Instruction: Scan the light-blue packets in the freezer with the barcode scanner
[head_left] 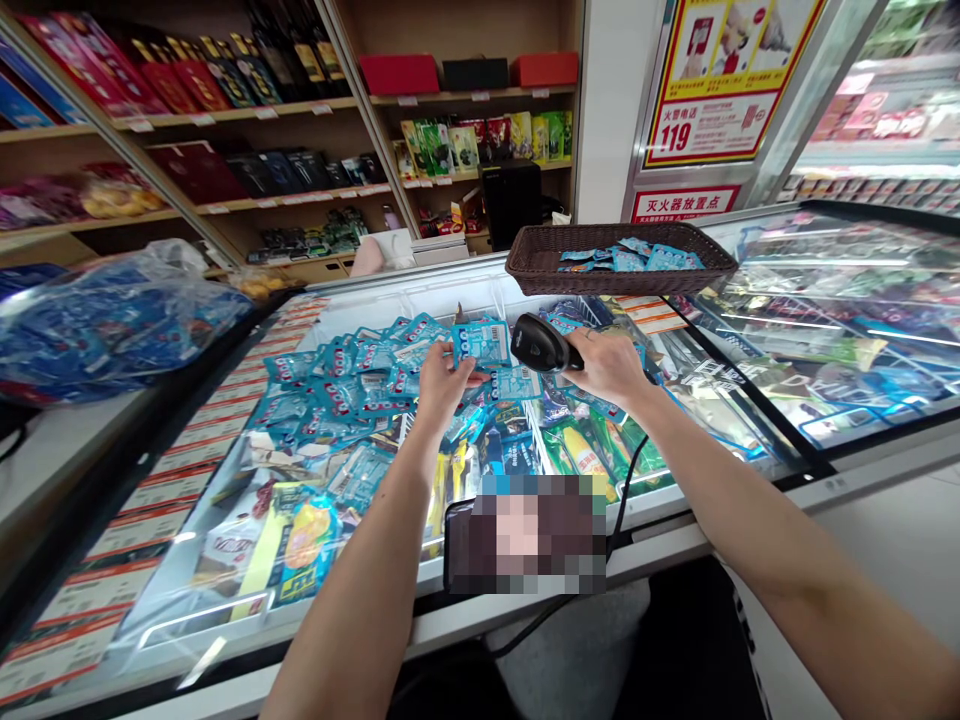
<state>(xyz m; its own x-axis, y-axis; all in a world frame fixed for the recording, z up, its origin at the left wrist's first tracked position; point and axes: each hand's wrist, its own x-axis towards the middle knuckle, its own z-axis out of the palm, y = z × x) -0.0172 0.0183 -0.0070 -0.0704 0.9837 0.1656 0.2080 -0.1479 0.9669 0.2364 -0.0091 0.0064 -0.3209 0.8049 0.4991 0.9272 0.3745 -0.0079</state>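
Note:
My left hand pinches a small light-blue packet, its barcode side turned up. To the right, my right hand is wrapped round the handle of a black barcode scanner, whose head points left at that packet. Another blue packet lies just below the held one. Many similar blue packets are heaped on the freezer's glass top to the left of my left hand. A cable hangs below the scanner.
A brown wicker basket with several blue packets stands at the back of the freezer. At the front edge lies a phone, partly blurred. A bulky blue plastic bag sits at left. Stocked shelves rise behind.

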